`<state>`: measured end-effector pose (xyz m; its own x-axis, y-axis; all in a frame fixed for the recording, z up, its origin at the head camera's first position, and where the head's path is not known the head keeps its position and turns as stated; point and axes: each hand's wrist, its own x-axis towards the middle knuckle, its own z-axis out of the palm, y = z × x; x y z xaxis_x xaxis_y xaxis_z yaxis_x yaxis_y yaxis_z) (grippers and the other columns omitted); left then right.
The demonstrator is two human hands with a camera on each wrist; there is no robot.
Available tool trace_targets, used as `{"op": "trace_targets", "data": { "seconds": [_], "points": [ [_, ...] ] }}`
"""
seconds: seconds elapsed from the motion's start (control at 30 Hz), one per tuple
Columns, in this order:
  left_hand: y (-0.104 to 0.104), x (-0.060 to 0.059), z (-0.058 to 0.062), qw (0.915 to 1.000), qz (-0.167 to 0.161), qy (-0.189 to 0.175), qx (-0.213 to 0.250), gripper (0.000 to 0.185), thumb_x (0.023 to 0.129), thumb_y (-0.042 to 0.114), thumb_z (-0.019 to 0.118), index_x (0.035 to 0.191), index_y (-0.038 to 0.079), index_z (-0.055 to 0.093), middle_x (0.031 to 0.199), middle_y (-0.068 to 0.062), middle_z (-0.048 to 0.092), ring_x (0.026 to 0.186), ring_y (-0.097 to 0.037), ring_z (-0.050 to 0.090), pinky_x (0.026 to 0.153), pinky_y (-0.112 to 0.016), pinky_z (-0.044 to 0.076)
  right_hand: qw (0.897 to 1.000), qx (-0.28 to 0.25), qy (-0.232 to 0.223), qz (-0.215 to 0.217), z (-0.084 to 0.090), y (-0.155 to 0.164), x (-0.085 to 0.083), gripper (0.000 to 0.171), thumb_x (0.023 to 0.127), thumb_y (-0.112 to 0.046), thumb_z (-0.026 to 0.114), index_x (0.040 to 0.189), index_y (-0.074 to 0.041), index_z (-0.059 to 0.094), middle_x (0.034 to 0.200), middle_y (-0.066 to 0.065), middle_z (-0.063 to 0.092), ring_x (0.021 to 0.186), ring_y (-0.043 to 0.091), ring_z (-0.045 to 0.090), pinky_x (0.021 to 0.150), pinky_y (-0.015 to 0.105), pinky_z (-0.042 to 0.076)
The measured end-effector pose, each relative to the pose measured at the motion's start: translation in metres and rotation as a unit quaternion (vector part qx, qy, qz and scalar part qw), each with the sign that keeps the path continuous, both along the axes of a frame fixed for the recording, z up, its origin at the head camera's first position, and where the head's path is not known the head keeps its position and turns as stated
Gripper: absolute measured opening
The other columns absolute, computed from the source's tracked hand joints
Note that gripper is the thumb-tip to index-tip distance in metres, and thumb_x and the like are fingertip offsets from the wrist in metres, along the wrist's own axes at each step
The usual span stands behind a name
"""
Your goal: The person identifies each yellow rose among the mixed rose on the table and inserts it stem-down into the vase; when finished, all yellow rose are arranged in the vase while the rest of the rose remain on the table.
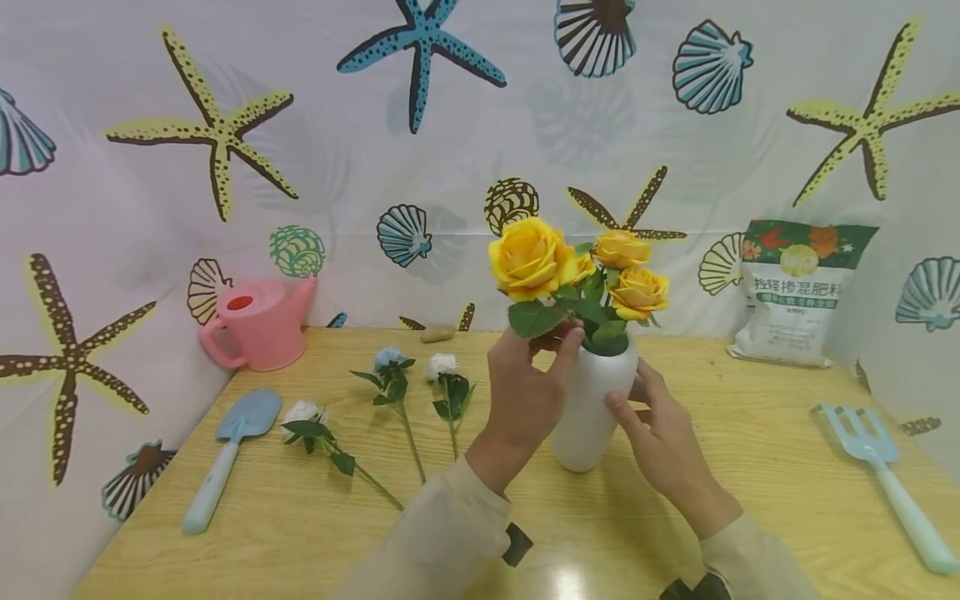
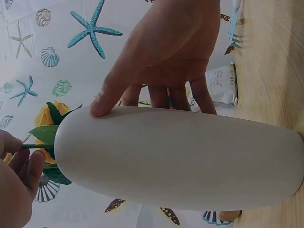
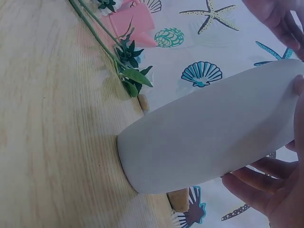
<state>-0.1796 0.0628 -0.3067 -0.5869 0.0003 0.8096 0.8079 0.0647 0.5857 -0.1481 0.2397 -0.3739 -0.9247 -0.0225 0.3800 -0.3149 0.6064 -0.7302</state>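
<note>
A white vase (image 1: 588, 408) stands on the wooden table with several yellow roses (image 1: 531, 258) at its mouth. My left hand (image 1: 528, 387) is at the vase's mouth and pinches the green stem (image 2: 32, 146) of a rose between thumb and fingers. From the right side, my right hand (image 1: 667, 433) grips the vase, its thumb on the near face and its other fingers around the far side. In the right wrist view the vase (image 3: 204, 137) shows tilted across the picture, and my right hand (image 3: 280, 185) is partly cut off at the edge.
Left of the vase lie a white rose (image 1: 303, 412), a blue rose (image 1: 390, 360) and another white rose (image 1: 442, 367). Farther left are a blue trowel (image 1: 232, 450) and a pink watering can (image 1: 262, 325). At right are a fertilizer bag (image 1: 798, 296) and a hand fork (image 1: 885, 475).
</note>
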Motion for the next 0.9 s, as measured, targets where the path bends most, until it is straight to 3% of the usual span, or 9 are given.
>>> {"op": "trace_targets", "data": {
  "seconds": [0.2,0.33,0.47,0.63,0.8,0.9],
  "points": [
    [0.003,-0.002,-0.009,0.9953,0.060,0.019,-0.074,0.017,0.092,0.002,0.071,0.107,0.001,0.063,0.095,-0.012,0.066,0.082,-0.021,0.062,0.071,-0.025,0.055,1.000,0.001,0.021,0.006,-0.002,-0.001,-0.001,0.056,0.106,-0.023,0.053,0.156,-0.011,0.031,0.137,0.022,0.061,0.118,0.037,0.064,0.090,0.057,0.056],
    [0.002,-0.003,-0.010,0.9922,0.082,0.024,-0.091,0.022,0.090,0.001,0.070,0.111,0.002,0.065,0.098,-0.011,0.066,0.085,-0.023,0.060,0.070,-0.029,0.053,0.999,0.005,0.038,0.010,-0.002,-0.002,-0.002,0.055,0.105,-0.020,0.054,0.156,-0.013,0.033,0.135,0.020,0.063,0.116,0.034,0.066,0.088,0.049,0.058],
    [-0.002,-0.003,-0.009,0.9931,0.081,0.032,-0.078,0.020,0.089,-0.002,0.070,0.108,0.000,0.066,0.091,-0.012,0.066,0.079,-0.024,0.059,0.070,-0.033,0.053,0.999,0.009,0.048,0.013,-0.003,-0.002,-0.003,0.055,0.105,-0.018,0.055,0.155,-0.013,0.033,0.134,0.020,0.064,0.115,0.033,0.067,0.087,0.044,0.058],
    [-0.003,-0.004,-0.007,0.9918,0.084,0.037,-0.089,0.016,0.090,0.002,0.071,0.106,0.001,0.069,0.088,-0.010,0.068,0.079,-0.022,0.057,0.071,-0.032,0.052,0.998,0.010,0.055,0.012,-0.003,-0.002,-0.005,0.055,0.104,-0.017,0.056,0.155,-0.012,0.033,0.134,0.020,0.064,0.114,0.034,0.067,0.086,0.048,0.058],
    [-0.002,-0.008,-0.011,0.9892,0.094,0.039,-0.106,0.011,0.085,0.003,0.076,0.096,0.003,0.073,0.089,-0.008,0.072,0.093,-0.024,0.059,0.089,-0.037,0.048,0.998,0.013,0.054,0.009,-0.005,-0.002,-0.005,0.055,0.105,-0.017,0.056,0.154,-0.012,0.034,0.134,0.020,0.063,0.113,0.034,0.067,0.085,0.044,0.058],
    [-0.003,-0.009,-0.013,0.9892,0.086,0.028,-0.116,0.011,0.083,0.005,0.079,0.092,0.004,0.074,0.093,-0.009,0.071,0.101,-0.026,0.056,0.093,-0.039,0.043,0.998,0.016,0.053,0.008,-0.005,-0.001,-0.005,0.054,0.105,-0.018,0.055,0.154,-0.012,0.034,0.135,0.020,0.063,0.114,0.034,0.067,0.086,0.038,0.058]
  ]
}}
